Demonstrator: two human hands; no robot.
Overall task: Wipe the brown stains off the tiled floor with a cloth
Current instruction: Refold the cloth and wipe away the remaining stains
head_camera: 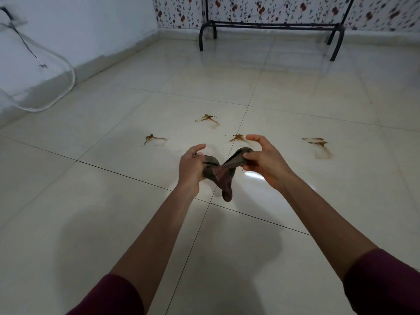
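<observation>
Both hands are held out over the tiled floor, each pinching one end of a single dark brownish cloth: the left hand grips its end with thumb and curled fingers, the right hand nips the other end between thumb and lower fingers while its forefinger arches free above. The cloth stretches between them, twists in the middle and droops in a loose tail below and between the wrists, clear of the floor as far as can be told. It looks thin, soft and light, with no stiffness of its own, so it will likely bunch and slide on the glossy tiles unless folded into a pad and pressed flat under the palm; the two ends are sensible places to hold while opening it out. Four brown stains lie beyond the hands: one stain ahead and to the left of the left hand, one stain farther ahead between the hands, one stain just beside the right forefinger tip, and one stain out to the right of the right hand. None appears wiped yet
</observation>
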